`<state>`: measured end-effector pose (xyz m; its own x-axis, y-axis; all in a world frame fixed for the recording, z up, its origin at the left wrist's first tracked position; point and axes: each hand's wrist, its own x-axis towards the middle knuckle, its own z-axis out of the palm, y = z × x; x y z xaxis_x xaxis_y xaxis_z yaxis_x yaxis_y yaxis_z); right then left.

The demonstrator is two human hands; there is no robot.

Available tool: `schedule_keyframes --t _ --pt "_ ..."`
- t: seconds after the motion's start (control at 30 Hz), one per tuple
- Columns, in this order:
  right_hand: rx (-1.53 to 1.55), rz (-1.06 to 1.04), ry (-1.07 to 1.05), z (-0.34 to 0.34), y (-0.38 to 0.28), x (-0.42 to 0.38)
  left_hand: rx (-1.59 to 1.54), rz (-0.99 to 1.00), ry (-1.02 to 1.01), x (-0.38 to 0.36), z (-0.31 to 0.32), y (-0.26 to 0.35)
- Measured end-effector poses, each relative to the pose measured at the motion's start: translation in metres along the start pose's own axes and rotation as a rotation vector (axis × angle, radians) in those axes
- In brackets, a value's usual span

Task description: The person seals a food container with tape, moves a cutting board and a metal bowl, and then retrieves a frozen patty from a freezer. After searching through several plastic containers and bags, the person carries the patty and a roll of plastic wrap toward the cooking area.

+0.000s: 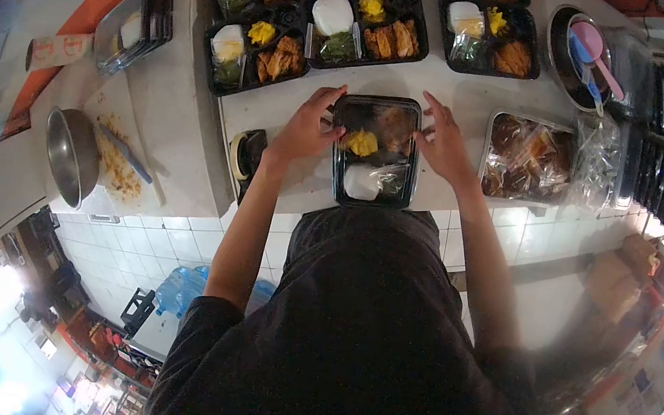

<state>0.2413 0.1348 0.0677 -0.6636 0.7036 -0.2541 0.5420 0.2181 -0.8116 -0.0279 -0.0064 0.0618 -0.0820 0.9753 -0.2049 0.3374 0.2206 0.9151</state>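
A black meal box [376, 150] under a clear lid lies at the counter's front edge, right before me. Through the lid show a yellow shredded food [360, 143], a white round of rice [363, 182] and a browned piece partly hidden by glare. My left hand [309, 125] is at the box's left side, its thumb tip against the rim and the other fingers stretched forward. On the opposite side my right hand [446, 145] has its thumb at the rim, fingers spread. Neither hand is closed around anything.
Several filled, uncovered meal boxes [365, 32] stand along the back. To the right are a tray of bagged brown food [529, 160], a bowl with a pink ladle [586, 41] and stacked black trays [663, 161]. A tape dispenser [246, 157], steel bowl [71, 158] and knife [129, 155] are left.
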Motion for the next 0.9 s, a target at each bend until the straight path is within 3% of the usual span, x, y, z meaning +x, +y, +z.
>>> schedule_keyframes --t 0.1,0.33,0.57,0.8,0.9 --pt "-0.022 -0.116 -0.054 -0.002 0.015 0.026 -0.031 -0.020 -0.059 0.007 -0.004 -0.004" --pt "0.008 -0.155 -0.142 0.000 0.013 0.035 -0.134 -0.155 -0.103 -0.001 -0.010 -0.006" --pt "-0.111 -0.148 -0.093 0.002 0.015 0.046 -0.141 -0.214 -0.136 0.002 -0.012 -0.013" --pt "0.047 -0.012 -0.177 0.002 0.025 0.056 0.056 -0.216 -0.023 0.014 -0.009 -0.015" --pt "0.088 -0.134 -0.158 0.003 0.029 0.059 0.055 -0.173 0.011 0.014 -0.006 -0.026"
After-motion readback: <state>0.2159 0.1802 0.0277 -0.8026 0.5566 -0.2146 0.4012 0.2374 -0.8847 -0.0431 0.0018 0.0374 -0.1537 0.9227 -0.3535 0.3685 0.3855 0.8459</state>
